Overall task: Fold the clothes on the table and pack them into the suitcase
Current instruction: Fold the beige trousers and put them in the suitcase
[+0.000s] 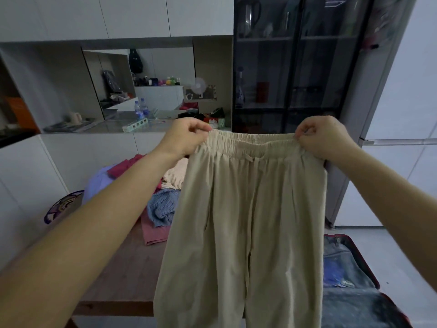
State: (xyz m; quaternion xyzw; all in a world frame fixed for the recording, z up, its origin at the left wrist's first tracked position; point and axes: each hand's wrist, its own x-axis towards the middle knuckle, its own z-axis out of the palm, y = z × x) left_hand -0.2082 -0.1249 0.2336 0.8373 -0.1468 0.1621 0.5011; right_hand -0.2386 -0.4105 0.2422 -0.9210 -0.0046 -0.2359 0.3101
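Fingers of left hand curled, pinching one end of the elastic waistband of the beige drawstring trousers; fingers of right hand curled the same way on the other end. Waistband stretched flat between the two sets of fingers, drawstring bow midway between them. Trousers hang straight down from the fingers, front facing the camera, both legs loose and running out of the bottom of frame. Below and left of the left fingers, brown wooden worktop with unfolded clothes in a heap: blue open-knit garment lying on a pink garment, cream garment just below the left wrist, maroon garment and lavender garment further left. Trousers cover the worktop's right part. Well below the right fingers, open dark-lined suitcase with red rim on the floor, something blue inside, partly hidden by the trouser leg. Beyond the fingers, grey counter with two clear water bottles; behind the right fingers, black glass-door cabinet.
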